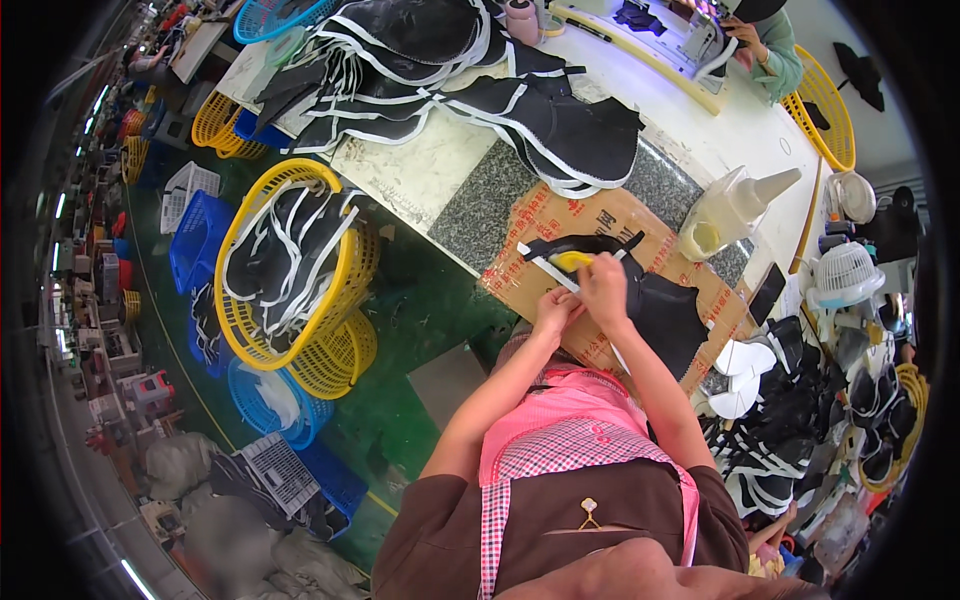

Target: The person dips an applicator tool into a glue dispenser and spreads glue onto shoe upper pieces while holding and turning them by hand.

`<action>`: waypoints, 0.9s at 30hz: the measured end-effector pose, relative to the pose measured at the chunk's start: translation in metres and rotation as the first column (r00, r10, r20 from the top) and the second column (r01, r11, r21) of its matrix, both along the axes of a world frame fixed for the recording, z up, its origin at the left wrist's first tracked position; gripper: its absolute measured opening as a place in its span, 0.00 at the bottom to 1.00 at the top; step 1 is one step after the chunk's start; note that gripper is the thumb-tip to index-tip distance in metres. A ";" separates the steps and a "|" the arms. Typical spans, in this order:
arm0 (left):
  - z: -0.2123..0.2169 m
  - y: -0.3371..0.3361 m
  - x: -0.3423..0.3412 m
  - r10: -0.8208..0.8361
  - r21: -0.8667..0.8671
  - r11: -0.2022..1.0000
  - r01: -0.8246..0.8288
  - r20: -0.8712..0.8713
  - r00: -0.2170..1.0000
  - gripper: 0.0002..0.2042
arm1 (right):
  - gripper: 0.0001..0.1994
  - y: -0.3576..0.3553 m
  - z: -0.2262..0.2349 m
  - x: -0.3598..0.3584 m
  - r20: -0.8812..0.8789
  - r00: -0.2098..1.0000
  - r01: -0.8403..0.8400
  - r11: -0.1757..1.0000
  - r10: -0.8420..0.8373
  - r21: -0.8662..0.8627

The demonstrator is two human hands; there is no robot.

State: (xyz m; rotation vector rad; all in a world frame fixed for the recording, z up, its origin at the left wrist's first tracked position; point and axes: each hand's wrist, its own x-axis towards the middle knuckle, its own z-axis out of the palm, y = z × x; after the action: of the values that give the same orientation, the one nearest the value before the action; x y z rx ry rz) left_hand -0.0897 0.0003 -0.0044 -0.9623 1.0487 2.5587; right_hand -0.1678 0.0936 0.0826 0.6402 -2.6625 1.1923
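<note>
A black fabric piece (668, 322) with a white edge strip (553, 273) lies on a flattened cardboard sheet (520, 283) in front of me. My right hand (604, 290) is closed over the piece, gripping a small yellow tool (572, 260) that pokes out by its fingertips; the tool's exact kind is hidden. Just to the left, my left hand (557, 310) pinches the near edge of the fabric by the white strip. Beyond the cardboard, right of my hands, stands a clear squeeze bottle (715, 215) with a pale nozzle and yellowish contents.
White-edged black pieces (560, 130) are heaped on the white table (385, 185) ahead. A yellow basket (290, 172) of similar pieces stands at the left, above a blue basket (310, 415). More pieces (775, 425) pile up at right. Across the table, a person's hand (748, 38) works at a machine.
</note>
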 end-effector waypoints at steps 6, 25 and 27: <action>0.011 0.002 -0.002 0.041 0.011 0.999 -0.041 0.005 0.999 0.08 | 0.06 0.043 0.011 -0.015 0.116 0.945 0.324 0.927 -0.306 -0.189; 0.017 -0.004 -0.007 -0.029 -0.143 0.989 0.028 -0.005 1.000 0.08 | 0.07 0.096 0.001 -0.016 0.109 0.981 0.171 0.979 -0.159 -0.114; 0.020 -0.003 -0.011 0.006 -0.101 0.995 -0.010 -0.034 0.999 0.08 | 0.07 0.104 0.021 -0.016 -0.031 0.970 0.228 0.950 -0.240 -0.215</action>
State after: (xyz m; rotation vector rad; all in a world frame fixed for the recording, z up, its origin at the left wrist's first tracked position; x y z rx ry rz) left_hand -0.1002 -0.0031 0.0156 -0.9521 1.1958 2.5586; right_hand -0.1839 0.1972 0.1039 0.3082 -2.4367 1.3388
